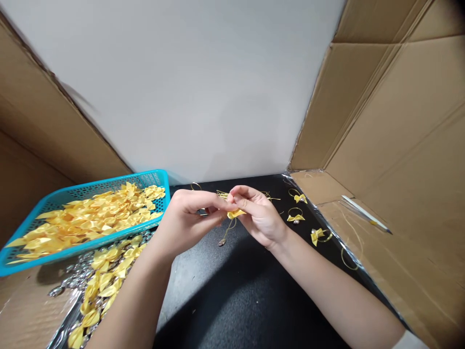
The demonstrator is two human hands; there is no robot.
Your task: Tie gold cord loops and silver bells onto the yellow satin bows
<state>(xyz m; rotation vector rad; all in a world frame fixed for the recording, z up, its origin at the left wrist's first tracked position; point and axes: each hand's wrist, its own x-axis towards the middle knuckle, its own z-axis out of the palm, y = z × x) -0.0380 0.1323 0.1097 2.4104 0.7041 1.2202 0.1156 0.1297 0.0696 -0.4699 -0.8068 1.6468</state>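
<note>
My left hand (189, 218) and my right hand (257, 213) meet above the black table top (232, 291), fingers pinched together on a small yellow ribbon bow (235, 213). A thin gold cord with a small metal charm (221, 242) hangs down from the bow between the hands. A bundle of gold cords (223, 195) lies just behind my fingers.
A turquoise plastic basket (54, 198) heaped with yellow bows stands at the left, with loose bows (105, 276) and silvery charms (74, 278) in front of it. Finished bows on gold loops (296, 215) lie at the right. Cardboard walls (399, 145) enclose both sides; a white pen (365, 212) rests on the right one.
</note>
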